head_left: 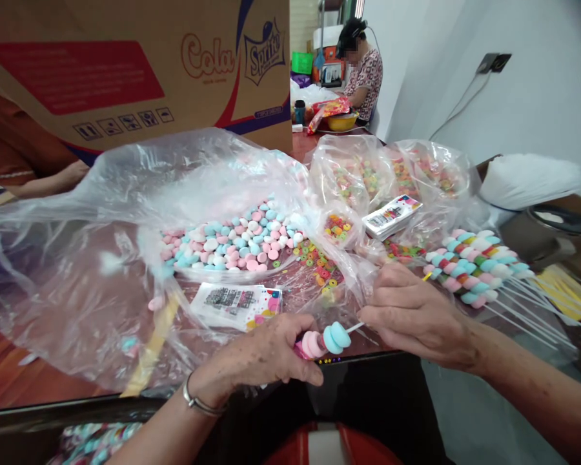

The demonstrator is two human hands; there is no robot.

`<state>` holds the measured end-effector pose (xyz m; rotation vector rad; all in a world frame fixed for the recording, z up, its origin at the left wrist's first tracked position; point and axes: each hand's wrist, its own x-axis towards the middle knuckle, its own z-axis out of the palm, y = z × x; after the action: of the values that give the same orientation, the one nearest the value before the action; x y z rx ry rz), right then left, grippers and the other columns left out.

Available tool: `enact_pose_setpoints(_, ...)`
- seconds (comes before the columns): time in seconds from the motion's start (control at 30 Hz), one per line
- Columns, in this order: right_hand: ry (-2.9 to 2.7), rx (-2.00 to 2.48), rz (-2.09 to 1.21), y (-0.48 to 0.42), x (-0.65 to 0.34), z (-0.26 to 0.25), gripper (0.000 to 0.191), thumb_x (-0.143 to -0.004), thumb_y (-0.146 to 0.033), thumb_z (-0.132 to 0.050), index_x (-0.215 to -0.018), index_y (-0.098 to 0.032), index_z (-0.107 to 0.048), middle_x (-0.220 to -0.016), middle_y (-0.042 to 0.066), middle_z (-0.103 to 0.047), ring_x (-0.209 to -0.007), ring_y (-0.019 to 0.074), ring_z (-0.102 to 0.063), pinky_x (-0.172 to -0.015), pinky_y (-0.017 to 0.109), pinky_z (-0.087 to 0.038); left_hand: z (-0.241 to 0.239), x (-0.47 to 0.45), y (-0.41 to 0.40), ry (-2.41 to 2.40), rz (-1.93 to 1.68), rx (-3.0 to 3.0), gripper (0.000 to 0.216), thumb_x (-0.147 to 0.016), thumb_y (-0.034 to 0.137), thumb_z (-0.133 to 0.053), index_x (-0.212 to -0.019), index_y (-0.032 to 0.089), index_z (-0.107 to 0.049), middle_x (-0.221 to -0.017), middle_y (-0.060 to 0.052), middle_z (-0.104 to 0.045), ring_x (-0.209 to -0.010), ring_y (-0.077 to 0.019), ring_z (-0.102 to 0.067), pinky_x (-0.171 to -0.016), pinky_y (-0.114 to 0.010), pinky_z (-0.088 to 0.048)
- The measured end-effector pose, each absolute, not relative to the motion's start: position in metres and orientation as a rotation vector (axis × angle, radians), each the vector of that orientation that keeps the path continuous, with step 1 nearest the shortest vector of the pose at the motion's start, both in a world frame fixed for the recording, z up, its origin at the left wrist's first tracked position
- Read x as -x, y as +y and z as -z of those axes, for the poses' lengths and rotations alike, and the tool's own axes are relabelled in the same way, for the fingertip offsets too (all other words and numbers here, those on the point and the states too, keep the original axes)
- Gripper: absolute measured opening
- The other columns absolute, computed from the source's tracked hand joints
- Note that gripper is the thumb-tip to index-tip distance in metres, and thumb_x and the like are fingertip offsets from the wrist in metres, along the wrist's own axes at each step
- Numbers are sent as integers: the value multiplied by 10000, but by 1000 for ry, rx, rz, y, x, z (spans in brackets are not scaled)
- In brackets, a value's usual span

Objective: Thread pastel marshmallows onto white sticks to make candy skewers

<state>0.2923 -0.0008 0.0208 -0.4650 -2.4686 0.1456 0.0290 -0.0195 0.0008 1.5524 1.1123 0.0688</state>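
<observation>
Between my hands is a candy skewer [337,338] with pink and light blue pieces threaded on a white stick. My left hand [275,352] is closed round its pink end, which seems to sit in a wrapper. My right hand [409,313] pinches the bare end of the white stick [356,328]. Beyond them, pink, blue and white candies [237,239] lie heaped in a large clear plastic bag [198,168]. A stack of printed wrappers [237,305] lies beside my left hand. Loose gummy rings [319,261] are scattered behind the skewer.
Finished-looking skewers [479,265] are piled at right near yellow strips [566,290]. A cardboard box [135,64] stands at the back left. Clear bags of gummy rings [368,174] and a card stack [392,216] lie behind. Another person [363,71] sits in the background.
</observation>
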Motion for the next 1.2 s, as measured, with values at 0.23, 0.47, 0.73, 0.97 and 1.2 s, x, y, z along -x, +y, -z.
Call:
enact_pose_setpoints(0.23, -2471, 520, -168, -8, -292, -29, 138, -885, -62, -525, -927, -153, -620, -701, 25, -618, -706, 162, -452, -709, 350, -360, -3, -27, -26, 1307, -177, -2014, 282, -755, 431, -711, -867, 201, -595, -748, 31, -594, -665, -156, -529, -553, -237, -318)
enact_pose_setpoints(0.47, -2440, 633, -183, -15, -286, -32, 148, -863, -58, -503, -815, -162, -597, -640, 6, -505, -679, 153, -378, -669, 325, -318, -1, -29, -31, 1435, -368, -2231, 109, -797, 198, -616, -835, 207, -514, -688, 39, -545, -605, -137, -463, -556, -245, -283)
enact_pose_setpoints(0.73, -2454, 729, -256, -17, -288, -36, 203, -853, -44, -471, -706, -160, -547, -622, -18, -433, -666, 132, -351, -671, 304, -285, 2, -28, -27, 1351, -495, -2293, 182, -769, 96, -601, -853, 213, -490, -707, 50, -575, -599, -124, -507, -565, -233, -318)
enact_pose_setpoints(0.97, -2447, 787, -232, -20, -284, -36, 222, -861, -54, -451, -679, -157, -524, -630, -14, -453, -663, 131, -353, -662, 296, -269, 14, -29, -25, 1315, -723, -2469, 183, -804, 108, -555, -957, 197, -507, -722, 22, -591, -617, -151, -546, -584, -250, -372)
enact_pose_setpoints(1.2, -2411, 912, -436, -8, -289, -26, 194, -857, -77, -487, -687, -162, -524, -672, -14, -526, -676, 121, -417, -674, 276, -291, -1, -31, -31, 1145, -458, -2272, 195, -871, 259, -596, -1063, 233, -576, -883, -3, -644, -753, -162, -593, -661, -249, -416)
